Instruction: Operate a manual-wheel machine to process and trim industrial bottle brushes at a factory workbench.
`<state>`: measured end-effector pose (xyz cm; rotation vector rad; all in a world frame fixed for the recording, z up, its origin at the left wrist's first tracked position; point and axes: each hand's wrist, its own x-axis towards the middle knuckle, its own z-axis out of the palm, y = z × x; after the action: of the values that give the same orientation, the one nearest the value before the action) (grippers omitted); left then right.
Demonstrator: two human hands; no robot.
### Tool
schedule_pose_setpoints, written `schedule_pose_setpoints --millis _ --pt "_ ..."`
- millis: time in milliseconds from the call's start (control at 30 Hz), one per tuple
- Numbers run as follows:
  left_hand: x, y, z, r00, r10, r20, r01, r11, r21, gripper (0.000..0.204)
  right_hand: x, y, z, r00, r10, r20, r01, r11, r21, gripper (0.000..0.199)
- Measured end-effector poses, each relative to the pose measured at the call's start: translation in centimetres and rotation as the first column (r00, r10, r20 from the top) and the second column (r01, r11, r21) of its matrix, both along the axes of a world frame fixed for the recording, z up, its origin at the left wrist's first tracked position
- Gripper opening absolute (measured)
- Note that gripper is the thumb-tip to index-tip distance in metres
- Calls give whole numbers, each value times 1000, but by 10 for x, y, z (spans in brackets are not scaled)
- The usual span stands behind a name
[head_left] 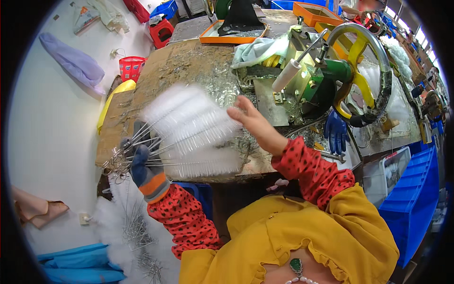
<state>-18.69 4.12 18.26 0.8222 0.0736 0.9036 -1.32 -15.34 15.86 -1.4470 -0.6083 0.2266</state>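
Observation:
My left hand, in a dark blue and grey glove with an orange band, is closed round the wire handles of several white bottle brushes. Their looped wire ends stick out to the left of the glove, while the bristle heads fan out to the right above the worktable. My bare right hand is raised beside the far bristle ends, its fingers apart and nothing in them. Whether it touches the bristles I cannot tell. Below my left forearm lies a heap of similar brushes with wire handles.
A green machine with a large yellow-spoked handwheel stands on the table at the right. A blue glove hangs beneath the wheel. Orange trays sit at the back; a blue crate is at my right.

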Motion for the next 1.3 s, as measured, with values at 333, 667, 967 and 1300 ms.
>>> schedule_pose_setpoints --millis 333,667,967,1300 --pt "18 -17 -38 958 -217 187 239 966 -101 33 25 -22 -22 734 345 -585 -286 938 194 29" --pt "-13 30 -108 958 -39 -285 -94 895 -436 40 2 4 -51 796 413 -442 -502 859 -101 40" --pt "-3 -24 -36 879 -361 311 368 929 40 19 36 -53 16 546 543 -638 -602 784 152 50" --pt "31 -8 -108 925 -363 111 376 835 -401 21 74 -55 -24 730 376 -571 -403 911 84 50"
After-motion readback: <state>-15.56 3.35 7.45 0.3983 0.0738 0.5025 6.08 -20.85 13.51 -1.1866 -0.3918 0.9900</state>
